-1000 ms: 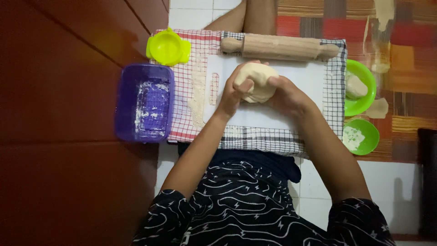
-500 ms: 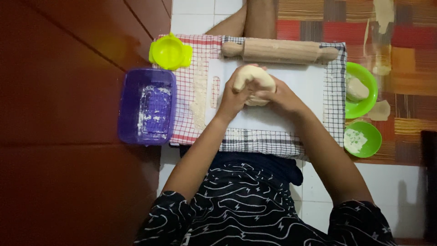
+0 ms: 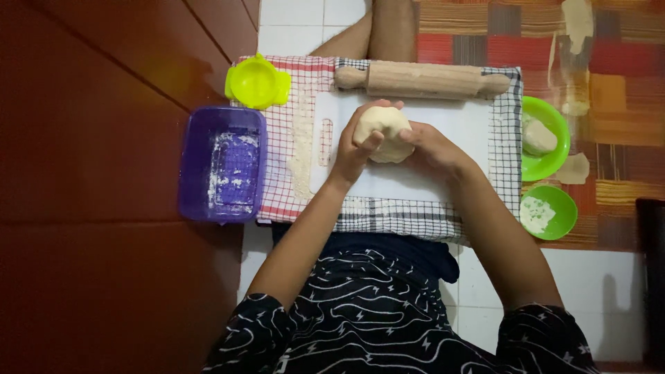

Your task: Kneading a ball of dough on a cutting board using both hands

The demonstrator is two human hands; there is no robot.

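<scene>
Both hands cup a pale ball of dough (image 3: 382, 131) over the white cutting board (image 3: 443, 156): the left hand (image 3: 355, 151) wraps its near-left side with fingers curled onto it, and the right hand (image 3: 433, 147) presses against its right side. The board lies on a checked cloth (image 3: 388, 220) (a wooden rolling pin (image 3: 422, 79) rests along its far edge), with a purple tub (image 3: 223, 164) and a yellow dish (image 3: 258, 83) to the left and two green bowls (image 3: 547, 166) to the right

Matt wooden rolling pin (image 3: 422, 79), woven checked cloth (image 3: 388, 220), glossy purple plastic tub (image 3: 223, 164), smooth soft dough (image 3: 383, 131).
</scene>
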